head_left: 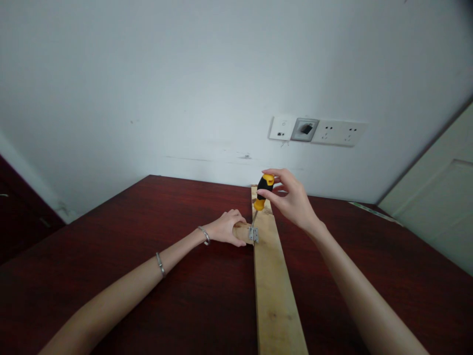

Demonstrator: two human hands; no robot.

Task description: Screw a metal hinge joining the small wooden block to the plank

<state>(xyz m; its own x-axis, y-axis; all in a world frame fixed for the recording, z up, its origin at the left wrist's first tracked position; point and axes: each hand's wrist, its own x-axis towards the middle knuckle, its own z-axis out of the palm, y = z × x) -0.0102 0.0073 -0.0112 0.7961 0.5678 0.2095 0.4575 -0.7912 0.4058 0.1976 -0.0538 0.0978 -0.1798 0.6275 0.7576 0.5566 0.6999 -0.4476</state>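
Note:
My right hand (290,197) grips the yellow and black handle of a screwdriver (260,203), tilted so its shaft runs down to a small metal hinge (253,233). That hinge lies across the joint between a short wooden block (242,232) and a long wooden plank (275,286). Fingers on the far side and thumb on the near side, my left hand (226,229) clasps the short block against the plank's left edge. Whether a screw sits under the screwdriver tip is too small to tell.
The plank lies lengthwise on a dark red wooden table (177,305), reaching toward the white wall (207,88). Wall sockets (332,133) are above the table at the right. A thin strip (375,213) lies near the table's far right edge, beside a pale door panel (439,197).

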